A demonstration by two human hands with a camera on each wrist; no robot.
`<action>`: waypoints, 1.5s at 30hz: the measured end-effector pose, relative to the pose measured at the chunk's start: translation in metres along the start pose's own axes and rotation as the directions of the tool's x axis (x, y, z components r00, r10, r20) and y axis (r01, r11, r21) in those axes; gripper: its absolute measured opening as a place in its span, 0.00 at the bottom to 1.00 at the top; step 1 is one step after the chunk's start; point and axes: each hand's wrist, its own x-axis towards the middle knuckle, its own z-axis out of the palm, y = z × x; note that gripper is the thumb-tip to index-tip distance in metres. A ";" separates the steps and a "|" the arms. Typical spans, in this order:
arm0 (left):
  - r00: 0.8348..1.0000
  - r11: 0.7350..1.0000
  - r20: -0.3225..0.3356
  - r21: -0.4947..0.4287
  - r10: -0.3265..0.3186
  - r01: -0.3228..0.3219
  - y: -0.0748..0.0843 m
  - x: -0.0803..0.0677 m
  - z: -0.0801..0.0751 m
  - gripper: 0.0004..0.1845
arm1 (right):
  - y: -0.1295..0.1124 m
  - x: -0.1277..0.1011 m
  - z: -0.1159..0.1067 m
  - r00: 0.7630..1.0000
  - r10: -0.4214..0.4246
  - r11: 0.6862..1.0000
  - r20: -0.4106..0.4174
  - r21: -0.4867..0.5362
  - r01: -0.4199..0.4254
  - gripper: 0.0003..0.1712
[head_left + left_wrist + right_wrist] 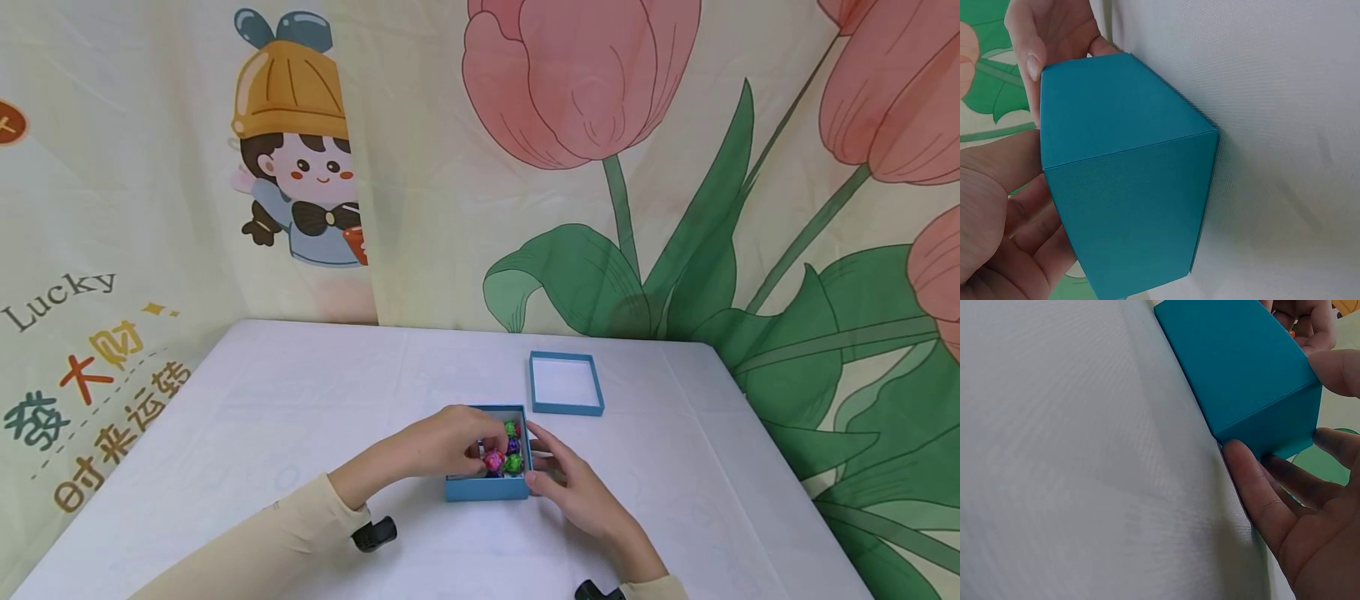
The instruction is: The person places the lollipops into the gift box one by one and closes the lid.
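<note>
A small blue box [486,488] stands on the white table, filled with several foil-wrapped balls [513,446] in green, purple and pink. My left hand [483,447] reaches into it from the left, its fingertips curled onto a pink ball [494,461]. My right hand [534,457] holds the box's right side, thumb at the front corner and fingers along the wall. The left wrist view shows the box's outer wall [1129,181] with my left palm [997,231] beside it. In the right wrist view, thumb and fingers [1272,487] clasp the box's corner [1241,369].
The box's blue lid [566,383] lies upside down, white inside up, just behind and right of the box. A printed cloth backdrop [525,167] hangs close behind the table. The table's edges run near on the left and right.
</note>
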 end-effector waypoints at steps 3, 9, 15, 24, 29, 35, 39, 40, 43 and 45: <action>1.000 1.000 0.003 -0.008 0.003 -0.003 -0.001 -0.001 0.000 0.12 | 0.000 0.000 0.000 1.000 -0.001 1.000 -0.002 -0.006 0.001 0.40; 1.000 1.000 0.020 -0.020 -0.007 0.008 -0.001 -0.003 0.000 0.12 | 0.000 0.000 0.000 1.000 -0.002 1.000 -0.004 -0.007 0.001 0.40; 1.000 1.000 0.028 -0.028 0.009 -0.008 -0.001 -0.004 0.000 0.13 | 0.001 0.000 0.000 1.000 0.003 1.000 -0.004 -0.007 -0.003 0.40; 0.998 0.999 0.058 -0.025 0.022 -0.021 -0.003 -0.004 0.002 0.12 | 0.000 0.001 0.001 1.000 0.010 1.000 -0.013 -0.013 -0.010 0.40; 0.998 0.999 0.059 -0.029 0.032 -0.030 -0.003 -0.004 0.003 0.11 | 0.000 0.000 0.001 1.000 0.011 1.000 -0.015 -0.017 -0.012 0.41; 0.998 0.999 0.051 -0.032 0.039 -0.038 -0.005 -0.005 0.003 0.12 | -0.001 0.001 0.002 1.000 0.014 1.000 -0.015 -0.025 -0.014 0.40; 0.998 0.999 0.046 -0.033 0.039 -0.037 -0.006 -0.006 0.002 0.12 | -0.002 0.001 0.002 1.000 0.017 1.000 -0.016 -0.021 -0.017 0.40; 0.998 0.999 0.045 -0.032 0.037 -0.036 -0.006 -0.006 0.001 0.12 | -0.002 0.001 0.002 1.000 0.019 1.000 -0.017 -0.018 -0.019 0.40; 0.999 0.999 0.030 -0.036 0.035 -0.034 -0.007 -0.006 -0.001 0.12 | -0.001 0.001 0.002 0.999 0.028 1.000 -0.019 -0.012 -0.028 0.41; 0.999 0.999 0.006 -0.033 0.033 -0.033 -0.008 -0.005 -0.004 0.13 | -0.001 0.001 0.000 0.999 0.032 0.999 -0.014 -0.008 -0.032 0.40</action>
